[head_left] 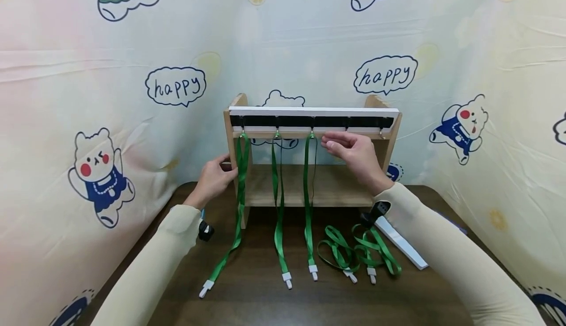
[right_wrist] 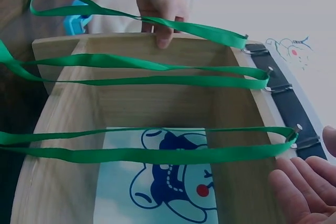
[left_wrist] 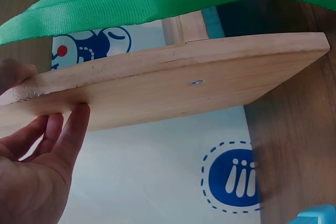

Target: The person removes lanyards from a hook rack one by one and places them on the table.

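My left hand (head_left: 214,181) grips the left side panel (left_wrist: 142,87) of a wooden rack (head_left: 336,184), thumb inside and fingers on the outer face. Three green lanyards hang by their loops from hooks on the rack's front bar: one at the left (head_left: 240,183), a second (head_left: 279,232) beside it, and a third (head_left: 306,183) at the middle. Just right of the third lanyard's hook, my right hand (head_left: 353,156) has its fingers extended and holds nothing. In the right wrist view, its fingertips (right_wrist: 286,169) are close to that hook. White clips end the lanyards.
Two more green lanyards, one bunched (head_left: 339,247) and one looped (head_left: 386,254), lie on the dark table (head_left: 265,311) at the front right. Beside them is a white strip (head_left: 401,242), partly behind the right forearm. Printed cloth (head_left: 309,36) hangs behind the rack.
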Tool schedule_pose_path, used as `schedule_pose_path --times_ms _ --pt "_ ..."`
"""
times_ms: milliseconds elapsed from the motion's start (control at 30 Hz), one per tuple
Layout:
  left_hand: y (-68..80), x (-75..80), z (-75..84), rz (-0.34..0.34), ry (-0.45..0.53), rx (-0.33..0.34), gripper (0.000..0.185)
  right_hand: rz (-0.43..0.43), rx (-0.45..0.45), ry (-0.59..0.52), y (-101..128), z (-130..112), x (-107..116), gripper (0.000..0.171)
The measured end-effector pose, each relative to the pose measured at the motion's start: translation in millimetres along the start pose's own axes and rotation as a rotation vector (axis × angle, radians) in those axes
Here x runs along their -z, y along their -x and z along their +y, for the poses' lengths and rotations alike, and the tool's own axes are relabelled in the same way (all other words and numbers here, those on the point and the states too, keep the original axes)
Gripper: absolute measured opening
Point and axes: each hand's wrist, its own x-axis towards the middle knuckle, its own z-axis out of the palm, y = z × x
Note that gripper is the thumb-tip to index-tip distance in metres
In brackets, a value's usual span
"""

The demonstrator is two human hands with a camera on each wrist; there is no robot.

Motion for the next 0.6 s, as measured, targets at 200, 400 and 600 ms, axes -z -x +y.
schedule_pose_path --times_ms 200,400,600 --pt "0.6 -0.1 0.9 -0.003 0.007 0.008 0.057 0.008 -0.016 0.036 -5.0 2.0 -8.0 0.035" --pt "0.4 0.1 2.7 0.003 -0.004 0.008 0.057 0.021 -0.043 0.049 -9.2 2.5 -14.7 0.033" --pt "0.2 0.0 1.7 0.0 -0.007 -0.003 0.057 0.015 -0.093 0.027 -11.7 4.4 -22.6 0.037"
